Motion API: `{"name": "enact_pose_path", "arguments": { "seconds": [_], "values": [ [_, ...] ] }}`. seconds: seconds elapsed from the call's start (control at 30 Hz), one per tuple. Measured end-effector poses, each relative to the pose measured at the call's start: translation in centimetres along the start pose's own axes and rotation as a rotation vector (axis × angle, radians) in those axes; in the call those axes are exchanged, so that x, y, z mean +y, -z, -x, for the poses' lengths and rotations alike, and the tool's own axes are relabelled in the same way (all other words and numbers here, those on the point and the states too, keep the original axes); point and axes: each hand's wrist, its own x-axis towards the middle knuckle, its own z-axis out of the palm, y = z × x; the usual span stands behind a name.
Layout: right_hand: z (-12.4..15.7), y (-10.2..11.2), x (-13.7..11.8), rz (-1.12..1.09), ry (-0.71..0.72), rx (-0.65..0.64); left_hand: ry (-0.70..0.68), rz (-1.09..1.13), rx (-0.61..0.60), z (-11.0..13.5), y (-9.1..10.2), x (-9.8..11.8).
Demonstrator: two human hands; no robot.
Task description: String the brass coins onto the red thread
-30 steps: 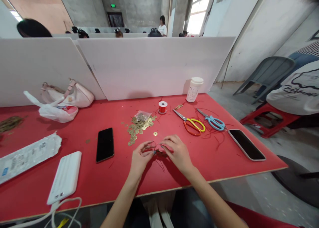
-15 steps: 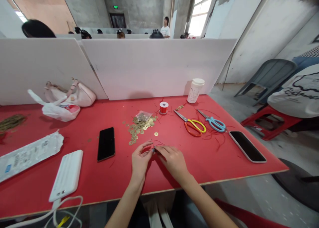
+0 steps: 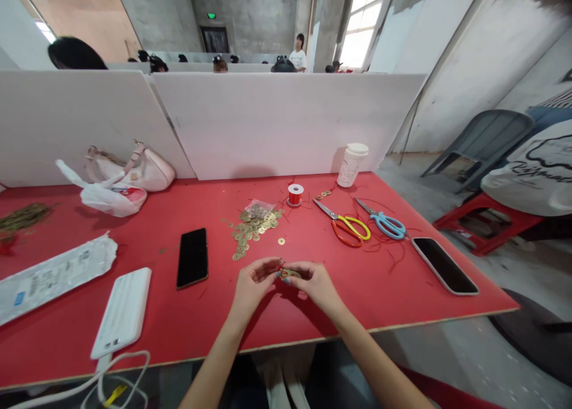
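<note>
My left hand (image 3: pixel 251 283) and my right hand (image 3: pixel 314 282) meet above the red table (image 3: pixel 393 290), fingertips pinched together. Between them they hold a small bunch of brass coins tied with red thread (image 3: pixel 286 272). Just beyond lies a loose pile of brass coins (image 3: pixel 252 225) beside a small clear bag, with a single coin (image 3: pixel 281 240) apart from it. A spool of red thread (image 3: pixel 295 194) stands farther back.
Yellow-and-orange scissors (image 3: pixel 346 227) and blue scissors (image 3: pixel 385 222) lie right among red thread scraps, near a phone (image 3: pixel 444 265) and a white cup (image 3: pixel 351 164). A black phone (image 3: pixel 193 257), white power bank (image 3: pixel 122 312), plastic wrapper (image 3: pixel 53 274) and pink bag (image 3: pixel 134 166) lie left. White partitions stand behind.
Both hands have lifted slightly off the table and turned the coin bunch between the fingertips; the right hand has drawn closer to the left.
</note>
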Motion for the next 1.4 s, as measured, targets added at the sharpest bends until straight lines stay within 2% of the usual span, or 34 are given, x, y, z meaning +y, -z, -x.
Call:
{"name": "enact_pose_path", "arguments": {
  "seconds": [0.2, 0.33, 0.43, 0.5, 0.63, 0.8, 0.93, 1.1, 1.2, 1.3, 1.4],
  "values": [
    [0.3, 0.7, -0.9, -0.288, -0.141, -0.060, -0.075, -0.133, -0.094, 0.7, 0.5, 1.5],
    [0.5, 0.9, -1.2, -0.391, -0.220, -0.101, -0.134, -0.287, -0.132, 0.8, 0.8, 2.3],
    [0.7, 0.9, -1.3, -0.404, -0.236, -0.119, -0.077, -0.339, -0.179, 0.6, 0.9, 2.2],
    [0.8, 0.9, -1.2, -0.401, -0.239, -0.133, -0.041, -0.287, -0.214, 0.5, 0.9, 1.8],
    [1.1, 0.9, -0.8, -0.387, -0.267, -0.153, 0.016, -0.179, -0.183, 0.5, 0.5, 1.0],
    [1.2, 0.5, -0.1, -0.241, -0.216, -0.236, 0.060, -0.184, -0.101, 0.7, 0.1, 0.8],
    [1.5, 0.0, -0.5, 0.012, -0.103, -0.306, 0.024, -0.300, -0.067, 0.8, 0.3, 0.5],
    [1.9, 0.0, -1.8, 0.497, 0.133, -0.223, 0.044, -0.318, -0.079, 1.0, 0.6, -0.2],
    [2.0, 0.1, -2.2, 0.698, 0.164, -0.172, 0.079, -0.299, -0.082, 1.0, 0.6, -0.2],
    [1.9, 0.3, -2.2, 0.706, 0.145, -0.151, 0.101, -0.282, -0.093, 1.0, 0.6, -0.1],
    [1.8, 0.4, -1.9, 0.614, 0.143, -0.158, 0.111, -0.272, -0.092, 0.9, 0.5, 0.0]
  ]
}}
